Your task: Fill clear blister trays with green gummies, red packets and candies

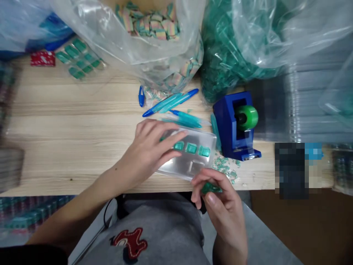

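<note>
A clear plastic tray (176, 171) lies near the table's front edge, with a row of small green pieces (191, 148) in its moulded pockets. My left hand (150, 149) reaches over the tray's left part, fingers stretched and thumb apart from the index finger. One green piece (178, 146) shows between that thumb and finger; whether they touch it I cannot tell. Just off the tray's front right corner, my right hand (223, 206) is curled palm up around shiny green pieces (211, 188). How many it holds is hidden.
Blue pens (171, 103) lie behind the tray. A blue tape dispenser (227, 125) stands at right, green scraps (226, 167) before it. Large bags of striped pieces (157, 25) and green pieces (220, 48) fill the back. A filled green pack (78, 59) lies back left.
</note>
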Tool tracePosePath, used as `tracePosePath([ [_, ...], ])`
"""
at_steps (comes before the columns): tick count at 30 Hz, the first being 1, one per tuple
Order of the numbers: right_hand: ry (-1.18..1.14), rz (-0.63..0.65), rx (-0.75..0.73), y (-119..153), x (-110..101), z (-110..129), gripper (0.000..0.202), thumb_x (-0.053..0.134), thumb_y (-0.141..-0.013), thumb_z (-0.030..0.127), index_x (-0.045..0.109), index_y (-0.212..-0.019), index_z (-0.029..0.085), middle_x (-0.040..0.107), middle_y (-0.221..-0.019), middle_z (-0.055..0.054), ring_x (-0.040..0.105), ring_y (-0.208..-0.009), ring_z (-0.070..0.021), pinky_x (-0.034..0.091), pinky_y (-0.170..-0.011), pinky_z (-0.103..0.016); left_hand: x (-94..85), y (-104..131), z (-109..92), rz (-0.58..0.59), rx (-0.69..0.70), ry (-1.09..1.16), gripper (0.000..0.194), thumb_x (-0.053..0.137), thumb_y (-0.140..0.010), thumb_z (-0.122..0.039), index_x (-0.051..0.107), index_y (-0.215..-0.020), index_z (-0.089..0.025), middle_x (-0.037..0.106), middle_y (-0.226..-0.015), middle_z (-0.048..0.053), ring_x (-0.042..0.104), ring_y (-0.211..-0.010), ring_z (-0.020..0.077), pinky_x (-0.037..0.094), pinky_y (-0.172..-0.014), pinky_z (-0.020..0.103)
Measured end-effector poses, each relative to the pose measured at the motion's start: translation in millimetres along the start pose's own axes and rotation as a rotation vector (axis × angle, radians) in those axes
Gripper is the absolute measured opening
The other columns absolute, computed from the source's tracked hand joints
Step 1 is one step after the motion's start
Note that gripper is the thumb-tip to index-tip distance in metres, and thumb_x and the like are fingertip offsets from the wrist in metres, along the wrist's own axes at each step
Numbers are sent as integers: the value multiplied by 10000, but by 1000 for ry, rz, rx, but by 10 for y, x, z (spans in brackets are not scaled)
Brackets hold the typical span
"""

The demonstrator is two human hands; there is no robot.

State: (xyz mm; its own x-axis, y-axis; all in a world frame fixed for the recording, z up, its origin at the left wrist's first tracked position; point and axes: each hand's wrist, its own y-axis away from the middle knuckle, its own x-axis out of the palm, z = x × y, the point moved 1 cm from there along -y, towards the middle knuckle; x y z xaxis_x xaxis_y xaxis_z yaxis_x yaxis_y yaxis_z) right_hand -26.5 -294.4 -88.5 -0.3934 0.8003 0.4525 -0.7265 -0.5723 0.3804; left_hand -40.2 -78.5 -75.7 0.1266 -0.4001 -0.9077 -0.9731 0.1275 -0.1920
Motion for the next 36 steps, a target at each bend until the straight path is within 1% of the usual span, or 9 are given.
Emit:
tracePosePath([
  [3, -17, -18, -15, 69, -100, -30, 275, 653, -910, 319, 667, -1183, 346, 686, -990, 0, 658, -737, -93, 518, -567, -173, -131, 229, -15, -57, -79, 90, 180, 527, -973, -192, 596, -1139, -190, 657, -1080, 64, 603, -1000, 189, 453, -868, 322],
  [5, 106, -111, -67, 121, -192, -66, 226, 642, -919, 305, 689, -1136, 349, 674, -865, 28, 627, -654, -67, 492, -549, -160, -184, 398, -9, 1, -73, 113, 144, 507, -983, -189, 618, -1074, -190, 673, -999, 39, 605, -943, 167, 440, -842, 293],
  [7, 302, -253, -136, 166, -276, -104, 191, 640, -922, 282, 707, -1090, 343, 636, -748, 53, 585, -592, -46, 464, -553, -154, -201, 509, 29, 63, -27, 86, 192, 475, -1004, -278, 648, -1030, -198, 691, -960, 27, 591, -920, 171, 409, -832, 293],
  [10, 532, -373, -197, 219, -326, -143, 184, 645, -912, 261, 712, -1069, 332, 613, -695, 61, 565, -594, -49, 435, -568, -172, -191, 504, 148, 174, -8, 58, 299, 440, -1016, -366, 688, -922, -228, 708, -897, -2, 568, -869, 162, 352, -805, 285],
  [14, 573, -337, -254, 292, -276, -156, 177, 619, -920, 264, 708, -1060, 325, 623, -704, 57, 565, -588, -61, 426, -562, -198, -182, 327, 265, 374, -55, 130, 275, 509, -993, -326, 678, -809, -212, 711, -840, -24, 555, -825, 146, 313, -801, 280],
  [19, 544, -340, -291, 374, -284, -194, 164, 613, -912, 258, 712, -1035, 304, 622, -688, 55, 566, -567, -66, 427, -547, -204, -142, 241, 224, 451, 40, 287, 200, 558, -964, -288, 668, -819, -205, 697, -861, -22, 577, -878, 144, 331, -844, 270],
  [27, 501, -339, -246, 410, -292, -230, 137, 626, -886, 263, 718, -987, 263, 630, -671, 42, 562, -543, -70, 417, -517, -202, -101, 115, 325, 582, 19, 377, 215, 533, -928, -203, 652, -752, -181, 655, -726, -23, 560, -699, 106, 371, -727, 219],
  [32, 493, -276, -209, 396, -229, -271, 141, 618, -883, 274, 711, -987, 250, 643, -681, 34, 575, -543, -78, 425, -517, -208, -161, 113, 202, 587, -68, 179, 198, 527, -913, -201, 628, -745, -176, 648, -774, -9, 565, -721, 122, 366, -682, 227],
  [36, 494, -237, -183, 380, -187, -326, 156, 618, -877, 292, 704, -992, 233, 636, -680, 29, 571, -543, -83, 435, -518, -210, -194, 195, 32, 545, -33, -39, 234, 446, -957, -189, 648, -839, -176, 680, -877, 23, 592, -774, 153, 386, -722, 267],
])
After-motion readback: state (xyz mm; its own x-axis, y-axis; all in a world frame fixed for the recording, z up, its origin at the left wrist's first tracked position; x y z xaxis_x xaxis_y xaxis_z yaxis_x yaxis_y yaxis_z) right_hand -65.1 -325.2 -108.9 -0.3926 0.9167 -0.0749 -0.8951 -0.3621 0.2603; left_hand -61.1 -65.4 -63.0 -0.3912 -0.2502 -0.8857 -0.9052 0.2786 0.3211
